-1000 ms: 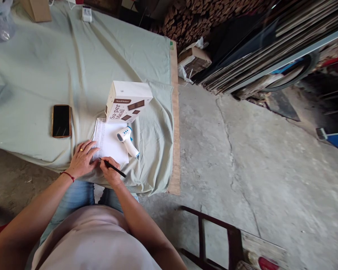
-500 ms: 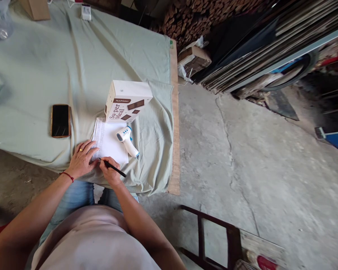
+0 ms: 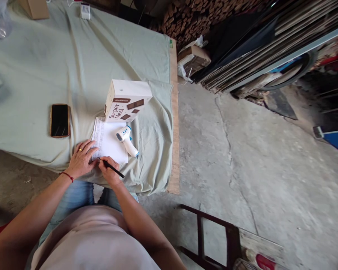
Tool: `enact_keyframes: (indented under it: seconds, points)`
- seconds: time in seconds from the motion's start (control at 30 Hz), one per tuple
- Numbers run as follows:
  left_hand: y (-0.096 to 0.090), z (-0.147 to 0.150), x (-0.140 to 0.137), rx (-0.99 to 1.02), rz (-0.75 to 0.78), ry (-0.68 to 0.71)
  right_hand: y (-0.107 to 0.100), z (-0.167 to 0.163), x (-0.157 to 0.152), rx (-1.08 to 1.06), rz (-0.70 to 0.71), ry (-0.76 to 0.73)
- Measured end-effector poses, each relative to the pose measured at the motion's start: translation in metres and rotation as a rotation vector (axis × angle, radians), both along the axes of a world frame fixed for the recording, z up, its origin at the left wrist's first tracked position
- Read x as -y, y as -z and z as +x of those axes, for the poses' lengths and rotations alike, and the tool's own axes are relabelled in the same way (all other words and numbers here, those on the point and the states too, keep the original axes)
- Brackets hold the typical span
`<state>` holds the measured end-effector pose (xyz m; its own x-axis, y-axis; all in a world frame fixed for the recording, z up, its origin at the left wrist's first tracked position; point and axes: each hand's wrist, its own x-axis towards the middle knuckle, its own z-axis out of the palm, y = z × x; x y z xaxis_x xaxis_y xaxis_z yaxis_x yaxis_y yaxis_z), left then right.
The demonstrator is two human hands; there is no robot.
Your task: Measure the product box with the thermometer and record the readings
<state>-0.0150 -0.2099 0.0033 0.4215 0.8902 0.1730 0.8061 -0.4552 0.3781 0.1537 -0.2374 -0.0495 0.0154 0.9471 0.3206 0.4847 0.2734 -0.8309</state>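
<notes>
A white sheet of paper (image 3: 110,144) lies near the table's front edge, with rows of writing along its left side. My left hand (image 3: 83,158) rests on its lower left with fingers spread. In my right hand (image 3: 109,171) is a black pen (image 3: 115,170), its tip down at the paper's lower edge beside my left fingers. A white and blue infrared thermometer (image 3: 127,140) lies on the sheet's right side. Upright at the paper's far edge stands a white box (image 3: 128,101) printed "Super Meal", covering part of it.
A phone (image 3: 59,120) lies face up to the left on the green tablecloth (image 3: 33,75). At the far edge are a small white device (image 3: 85,12) and a brown carton (image 3: 36,8). A dark frame (image 3: 214,236) stands on the concrete floor at lower right.
The pen's upper end has shifted slightly left and tilted a little steeper in my right hand. My left hand stays on the paper; the other objects are where they were.
</notes>
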Motion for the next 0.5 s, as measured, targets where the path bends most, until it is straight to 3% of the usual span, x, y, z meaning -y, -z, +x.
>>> enact_keyframes:
  seconds: [0.5]
  points:
    - [-0.0015, 0.0, -0.0003, 0.037, -0.037, -0.007, -0.0032, -0.0013, 0.0006, -0.019, 0.008, 0.012]
